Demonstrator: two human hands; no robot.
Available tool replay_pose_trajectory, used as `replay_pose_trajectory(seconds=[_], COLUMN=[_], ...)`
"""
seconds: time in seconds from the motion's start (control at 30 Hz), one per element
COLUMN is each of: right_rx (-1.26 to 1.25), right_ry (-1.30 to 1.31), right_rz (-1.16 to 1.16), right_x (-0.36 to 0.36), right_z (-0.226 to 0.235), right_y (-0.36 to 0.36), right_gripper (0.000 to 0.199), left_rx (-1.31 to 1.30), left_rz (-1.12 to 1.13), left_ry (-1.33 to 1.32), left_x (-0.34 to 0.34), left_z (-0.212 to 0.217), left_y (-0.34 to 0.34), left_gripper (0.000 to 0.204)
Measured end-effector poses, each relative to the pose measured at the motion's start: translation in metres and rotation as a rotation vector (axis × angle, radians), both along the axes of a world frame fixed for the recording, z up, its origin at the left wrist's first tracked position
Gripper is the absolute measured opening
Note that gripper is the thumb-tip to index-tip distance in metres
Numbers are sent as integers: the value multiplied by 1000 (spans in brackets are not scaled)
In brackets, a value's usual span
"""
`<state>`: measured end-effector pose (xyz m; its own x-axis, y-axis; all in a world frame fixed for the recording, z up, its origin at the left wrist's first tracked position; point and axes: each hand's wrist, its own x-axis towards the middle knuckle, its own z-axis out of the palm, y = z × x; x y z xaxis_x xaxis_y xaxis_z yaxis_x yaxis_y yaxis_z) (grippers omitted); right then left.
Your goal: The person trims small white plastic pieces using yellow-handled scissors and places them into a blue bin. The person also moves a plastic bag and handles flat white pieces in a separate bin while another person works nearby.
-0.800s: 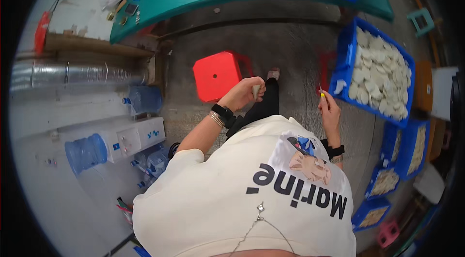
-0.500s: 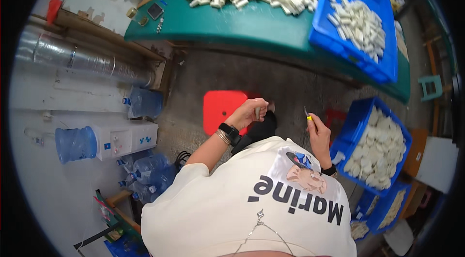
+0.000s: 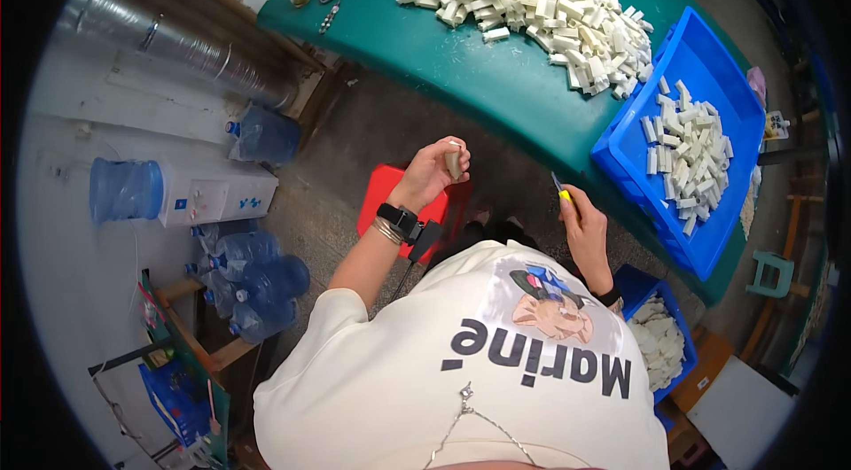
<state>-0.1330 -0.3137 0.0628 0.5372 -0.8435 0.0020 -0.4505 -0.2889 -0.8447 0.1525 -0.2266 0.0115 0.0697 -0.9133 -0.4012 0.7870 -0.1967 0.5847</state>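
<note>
While the person's place has been shifted toward the green surface (image 3: 399, 38), the heap of pale blocks (image 3: 532, 5) and the blue tray (image 3: 731, 62) are now seen nearer to the hands, ahead and to the right respectively. The blue crate (image 3: 633, 282), formerly beside the right hand (image 3: 585, 226), is now found behind it. A small pale piece (image 3: 454, 165) is gripped in the left hand (image 3: 433, 173), above the red stool (image 3: 377, 189); a thin-bladed tool (image 3: 566, 195) is grasped in the right. The hands are held apart, so no contact between blade and piece is made.
</note>
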Motion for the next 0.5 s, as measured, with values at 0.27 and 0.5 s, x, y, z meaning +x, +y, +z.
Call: replay_pose_trajectory(seconds=[0.27, 0.5], right_rx=[-106, -137], right_ry=[-144, -184], right_rz=[66, -689], right_x=[4, -79], right_z=[5, -10], right_y=[-39, -25], right_gripper=[24, 23], left_rx=[60, 81], left_rz=[-121, -735], left_ry=[-32, -348], left_x=[-39, -73], left_z=[34, 57], left_y=[-23, -101], left_gripper=[21, 18])
